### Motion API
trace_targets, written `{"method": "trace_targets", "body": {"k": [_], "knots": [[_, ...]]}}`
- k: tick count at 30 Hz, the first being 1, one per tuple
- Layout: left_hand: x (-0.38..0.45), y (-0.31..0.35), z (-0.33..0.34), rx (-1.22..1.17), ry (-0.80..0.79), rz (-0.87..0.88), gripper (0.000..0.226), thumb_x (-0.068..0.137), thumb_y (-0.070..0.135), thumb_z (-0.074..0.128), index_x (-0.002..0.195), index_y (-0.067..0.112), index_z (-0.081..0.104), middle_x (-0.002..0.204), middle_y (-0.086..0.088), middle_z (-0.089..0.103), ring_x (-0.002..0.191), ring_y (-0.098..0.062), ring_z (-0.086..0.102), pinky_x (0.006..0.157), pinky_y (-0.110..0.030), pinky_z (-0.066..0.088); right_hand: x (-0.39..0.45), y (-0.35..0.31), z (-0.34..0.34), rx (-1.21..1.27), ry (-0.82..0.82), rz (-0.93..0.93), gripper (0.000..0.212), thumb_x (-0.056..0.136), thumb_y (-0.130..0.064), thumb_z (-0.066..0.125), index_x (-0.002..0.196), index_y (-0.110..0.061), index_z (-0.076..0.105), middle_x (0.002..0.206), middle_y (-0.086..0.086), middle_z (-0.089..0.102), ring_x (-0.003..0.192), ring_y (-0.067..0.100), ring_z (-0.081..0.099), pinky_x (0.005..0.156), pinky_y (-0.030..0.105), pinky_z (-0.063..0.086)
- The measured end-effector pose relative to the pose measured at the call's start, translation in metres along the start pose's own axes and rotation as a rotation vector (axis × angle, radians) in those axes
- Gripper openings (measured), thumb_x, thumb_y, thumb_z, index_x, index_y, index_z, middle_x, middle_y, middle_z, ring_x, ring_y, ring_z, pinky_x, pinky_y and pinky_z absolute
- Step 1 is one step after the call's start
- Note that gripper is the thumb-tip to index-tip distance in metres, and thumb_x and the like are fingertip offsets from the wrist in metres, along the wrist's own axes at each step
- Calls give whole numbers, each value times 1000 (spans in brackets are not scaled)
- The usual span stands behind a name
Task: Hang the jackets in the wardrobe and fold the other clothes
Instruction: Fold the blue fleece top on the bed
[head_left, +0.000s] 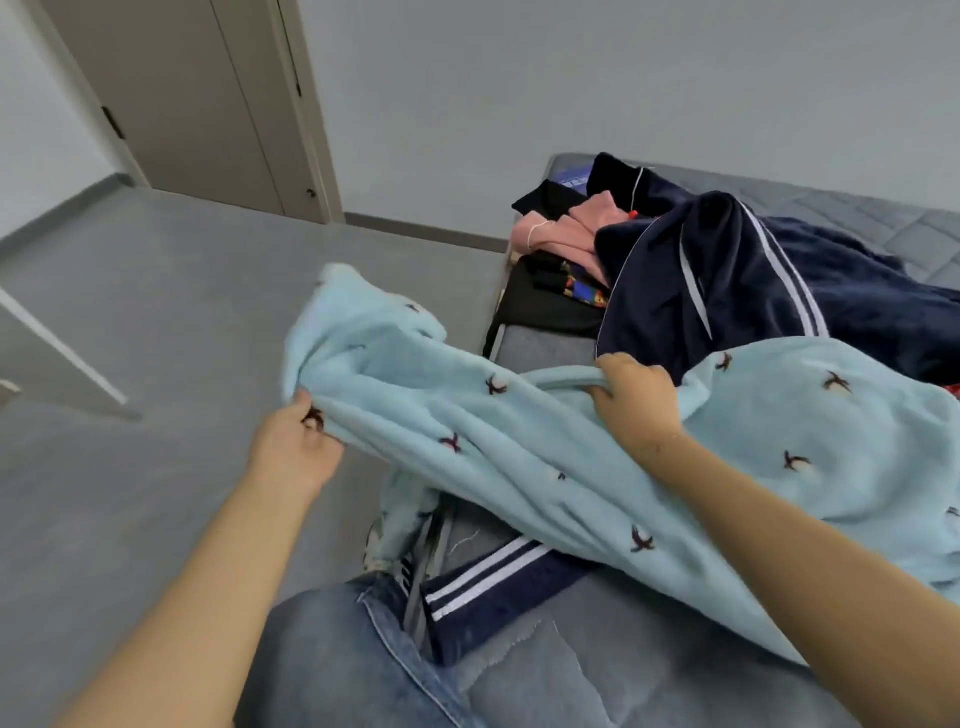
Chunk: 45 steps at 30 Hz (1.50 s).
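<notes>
Both hands grip one light blue fleece garment dotted with small dark bird shapes (545, 447), stretched across the near edge of the grey quilted mattress (597, 670). The left hand (293, 441) bunches one end out over the grey floor (156, 312); the right hand (636, 400) curls its fingers round a fold nearer the middle. Behind the fleece lies a dark navy velvety jacket with white stripes (727, 291), and beyond it a pink garment (561, 234) on black clothing (540, 306). Blue denim (363, 649) sits at the mattress's near corner. A beige door (182, 104) stands closed in the far wall.
</notes>
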<state>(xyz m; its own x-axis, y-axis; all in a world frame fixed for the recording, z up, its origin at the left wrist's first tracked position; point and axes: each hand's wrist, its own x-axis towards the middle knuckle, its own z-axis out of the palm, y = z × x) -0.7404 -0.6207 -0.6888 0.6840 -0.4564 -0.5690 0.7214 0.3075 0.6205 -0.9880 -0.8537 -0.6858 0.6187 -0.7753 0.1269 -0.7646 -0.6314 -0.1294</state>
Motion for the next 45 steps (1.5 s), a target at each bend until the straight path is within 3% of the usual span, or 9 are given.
{"method": "trace_targets", "body": {"k": [9,13,16,20,23,27,31,36,45], "knots": [[-16,-27,-37,348,94,-401,10,97,18,48,102,10,50,80,-16,60,69,-27,56,61,-39,48,-30,-36,11,157,-218,-105,50,94,-57,46,126,-21,61,125,0,61,116,22,55,100,35,33],[-15,-44,-24,377,87,-346,17,98,11,50,115,9,51,139,-23,44,128,-32,47,96,-48,41,-48,-49,22,109,-319,-105,57,89,-54,57,134,-19,52,123,4,57,115,25,52,100,34,34],[-11,-56,-12,327,-7,-456,18,98,12,53,112,2,51,139,-22,47,121,-34,51,89,-43,45,-56,-53,15,169,-233,-99,44,90,-37,61,128,-14,57,120,4,61,114,25,54,97,32,34],[0,-65,9,291,-59,-641,81,84,46,70,136,-4,33,123,-25,54,109,-38,58,76,-53,53,-93,-71,-8,367,-9,-436,20,78,-7,66,98,-8,69,89,6,64,80,28,63,69,32,41],[3,-70,14,331,-60,-716,78,74,56,75,117,-4,52,101,-20,65,87,-35,66,60,-49,59,-139,-80,-12,371,-43,-616,18,80,-11,57,94,-11,68,84,3,60,65,23,57,49,29,44],[0,-75,8,405,-35,-548,33,89,20,65,118,4,61,90,-16,67,82,-31,64,64,-46,51,-175,-74,-2,425,-135,-492,33,74,-9,62,105,-20,65,94,-2,61,71,18,61,51,27,46],[-17,-36,12,110,-85,-258,28,88,19,53,110,4,60,91,-17,72,84,-32,69,67,-42,52,-188,-54,7,354,-222,-242,51,84,-10,50,131,-28,50,120,-4,51,96,26,59,70,37,46],[-46,13,-2,-118,-273,77,43,79,31,65,116,9,67,114,-8,71,108,-24,67,86,-38,55,-202,-33,-24,562,-206,-340,57,72,-2,49,121,-27,62,99,-6,51,72,21,59,63,32,49],[-71,14,-109,-119,190,-17,49,96,9,43,145,15,40,149,-4,45,137,-19,42,111,-34,32,-249,-30,-9,430,-395,-468,69,78,-10,37,139,-42,46,117,-4,48,85,22,54,66,18,30]]}}
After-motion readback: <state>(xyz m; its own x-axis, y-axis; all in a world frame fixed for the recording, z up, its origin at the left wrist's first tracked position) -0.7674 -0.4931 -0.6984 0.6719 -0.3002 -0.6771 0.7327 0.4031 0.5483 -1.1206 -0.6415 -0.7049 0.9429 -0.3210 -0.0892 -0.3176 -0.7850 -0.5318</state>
